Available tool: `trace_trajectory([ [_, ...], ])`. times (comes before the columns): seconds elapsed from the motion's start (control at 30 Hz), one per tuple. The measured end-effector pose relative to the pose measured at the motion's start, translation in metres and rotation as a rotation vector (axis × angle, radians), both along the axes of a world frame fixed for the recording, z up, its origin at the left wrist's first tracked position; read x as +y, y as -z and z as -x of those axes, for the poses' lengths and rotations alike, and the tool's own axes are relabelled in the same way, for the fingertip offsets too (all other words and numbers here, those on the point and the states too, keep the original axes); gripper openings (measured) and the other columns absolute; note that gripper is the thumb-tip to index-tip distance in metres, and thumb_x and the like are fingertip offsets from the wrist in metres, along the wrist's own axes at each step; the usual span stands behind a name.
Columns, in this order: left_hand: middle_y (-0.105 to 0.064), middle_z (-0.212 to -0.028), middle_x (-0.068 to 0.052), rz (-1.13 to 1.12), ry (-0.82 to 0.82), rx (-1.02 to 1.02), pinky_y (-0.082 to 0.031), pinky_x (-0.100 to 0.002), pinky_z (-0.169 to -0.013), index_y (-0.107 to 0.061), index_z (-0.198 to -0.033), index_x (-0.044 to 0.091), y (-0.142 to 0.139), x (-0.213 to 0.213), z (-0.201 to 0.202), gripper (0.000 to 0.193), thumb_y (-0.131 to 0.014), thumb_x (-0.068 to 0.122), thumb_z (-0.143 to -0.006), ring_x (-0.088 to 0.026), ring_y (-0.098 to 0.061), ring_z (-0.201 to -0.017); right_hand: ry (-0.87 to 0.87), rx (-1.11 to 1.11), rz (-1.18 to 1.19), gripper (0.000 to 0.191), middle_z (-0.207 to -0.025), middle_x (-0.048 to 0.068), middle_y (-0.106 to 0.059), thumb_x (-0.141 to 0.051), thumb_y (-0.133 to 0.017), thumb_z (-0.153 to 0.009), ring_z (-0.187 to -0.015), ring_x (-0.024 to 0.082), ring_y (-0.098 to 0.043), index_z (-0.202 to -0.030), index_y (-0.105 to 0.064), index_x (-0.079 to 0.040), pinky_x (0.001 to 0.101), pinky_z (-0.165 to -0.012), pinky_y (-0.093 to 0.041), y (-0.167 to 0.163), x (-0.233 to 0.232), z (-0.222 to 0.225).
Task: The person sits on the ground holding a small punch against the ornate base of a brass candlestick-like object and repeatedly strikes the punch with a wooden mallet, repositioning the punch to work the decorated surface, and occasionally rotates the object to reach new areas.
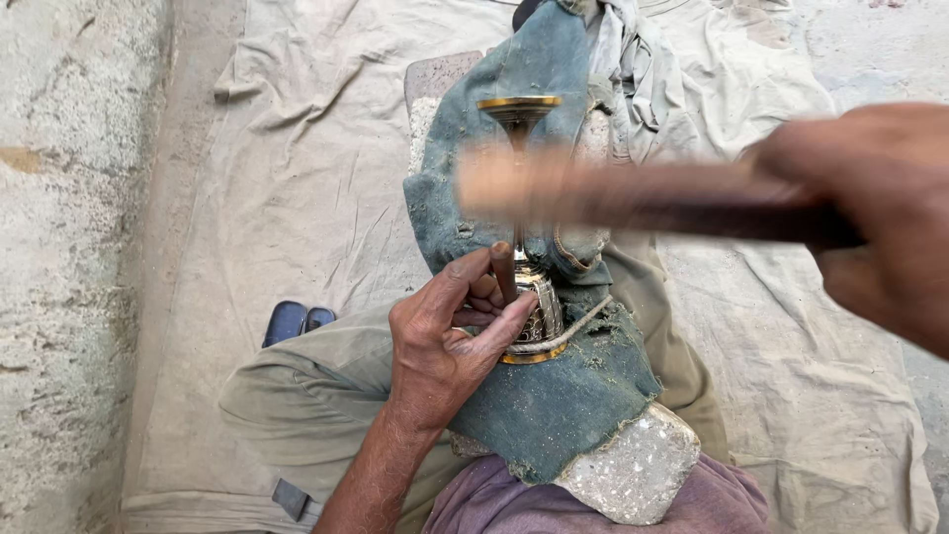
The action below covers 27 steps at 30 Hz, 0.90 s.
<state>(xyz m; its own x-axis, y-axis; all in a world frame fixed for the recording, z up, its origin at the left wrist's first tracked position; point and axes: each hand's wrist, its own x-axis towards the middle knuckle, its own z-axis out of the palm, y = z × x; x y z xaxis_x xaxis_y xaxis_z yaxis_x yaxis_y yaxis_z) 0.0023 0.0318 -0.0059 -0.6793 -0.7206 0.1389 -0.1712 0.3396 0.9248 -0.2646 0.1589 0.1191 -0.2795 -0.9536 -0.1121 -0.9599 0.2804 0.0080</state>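
Observation:
My left hand (445, 336) pinches a short brown punch (503, 272) with its tip against an engraved brass goblet (534, 316). The goblet lies on its side on a teal cloth (554, 405) draped over a grey stone block (638, 475) resting against my legs. Its golden rim (519, 104) points away from me. My right hand (880, 213) grips the dark handle of a wooden mallet (613, 193), which is blurred with motion and crosses above the goblet's stem, its head at the left.
A beige canvas sheet (297, 198) covers the ground under me. A rough concrete surface (69, 247) runs along the left. A dark blue sandal (297, 321) lies beside my left knee. More crumpled cloth (633, 59) sits at the stone's far end.

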Motion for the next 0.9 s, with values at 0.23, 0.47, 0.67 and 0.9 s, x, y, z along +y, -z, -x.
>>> trace_trajectory([
  [0.23, -0.073, -0.091, -0.001, -0.058, 0.026, 0.063, -0.068, -0.022, -0.074, -0.065, -0.134, 0.008, 0.004, 0.000, 0.001, 0.050, -0.086, 0.013, -0.088, -0.006, -0.073, -0.083, 0.122, 0.014, -0.131, 0.042, -0.085, 0.007, -0.072, -0.005, -0.076, -0.083, -0.077, 0.018, -0.076, -0.124, -0.067, -0.009, 0.0328, -0.074, -0.064, 0.004, 0.003, 0.001],
  [0.47, -0.072, -0.090, -0.002, -0.020, 0.036, 0.061, -0.068, -0.022, -0.074, -0.066, -0.129, 0.008, 0.004, -0.002, 0.001, 0.044, -0.086, 0.012, -0.090, -0.006, -0.073, -0.082, 0.075, 0.099, -0.315, 0.040, -0.085, 0.003, -0.074, -0.011, -0.074, -0.085, -0.082, 0.015, -0.077, -0.124, -0.066, -0.016, 0.0338, -0.082, -0.064, 0.003, 0.000, -0.004],
  [0.67, -0.072, -0.090, -0.002, -0.038, 0.037, 0.071, -0.068, -0.022, -0.073, -0.066, -0.132, 0.008, 0.004, -0.002, 0.001, 0.048, -0.085, 0.012, -0.088, -0.007, -0.072, -0.081, 0.150, -0.018, -0.268, 0.042, -0.091, 0.005, -0.073, -0.007, -0.075, -0.084, -0.077, 0.015, -0.074, -0.125, -0.065, -0.014, 0.0282, -0.073, -0.063, 0.004, -0.001, -0.004],
  [0.9, -0.075, -0.096, -0.002, 0.002, 0.054, 0.092, -0.068, -0.022, -0.075, -0.065, -0.135, 0.009, 0.002, -0.003, 0.003, 0.049, -0.084, 0.012, -0.091, -0.006, -0.075, -0.086, 0.161, -0.030, -0.161, 0.040, -0.087, 0.008, -0.073, -0.006, -0.077, -0.085, -0.074, 0.017, -0.074, -0.124, -0.067, -0.009, 0.0308, -0.071, -0.064, 0.012, 0.010, 0.002],
])
